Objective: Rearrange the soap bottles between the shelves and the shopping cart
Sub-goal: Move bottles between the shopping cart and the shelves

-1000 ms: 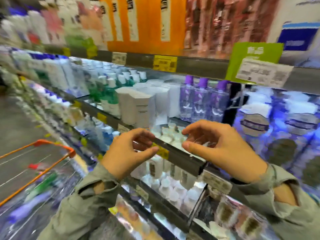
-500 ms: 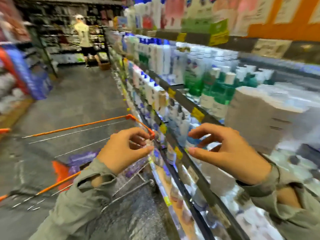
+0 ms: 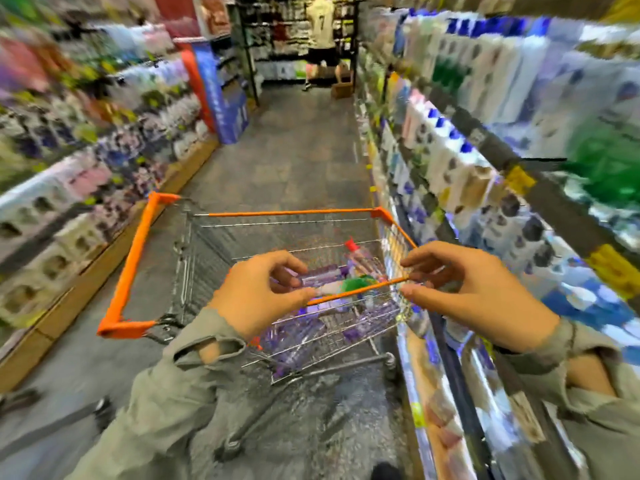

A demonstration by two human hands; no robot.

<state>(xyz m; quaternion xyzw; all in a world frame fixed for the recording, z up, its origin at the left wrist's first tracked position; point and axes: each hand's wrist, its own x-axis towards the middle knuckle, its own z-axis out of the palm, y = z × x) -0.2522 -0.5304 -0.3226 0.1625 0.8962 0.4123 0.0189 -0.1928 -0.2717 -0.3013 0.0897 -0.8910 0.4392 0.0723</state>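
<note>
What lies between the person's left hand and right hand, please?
In the head view, the shopping cart's orange rim crosses the gap between left hand and right hand, with soap bottles lying in the cart below it.

Cannot read any label on the shelves [image 3: 485, 140], smeared on both sides. Cannot count the bottles [image 3: 322, 277] in the cart [image 3: 131, 265], partly hidden behind the left hand [image 3: 258, 296].

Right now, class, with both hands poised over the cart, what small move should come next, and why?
Probably lower the left hand into the shopping cart and grip the purple bottle lying just below its fingers. Both it and the right hand hold nothing, a red-capped bottle lies nearby in the basket, and the shelves stand close on the right to receive one.
</note>
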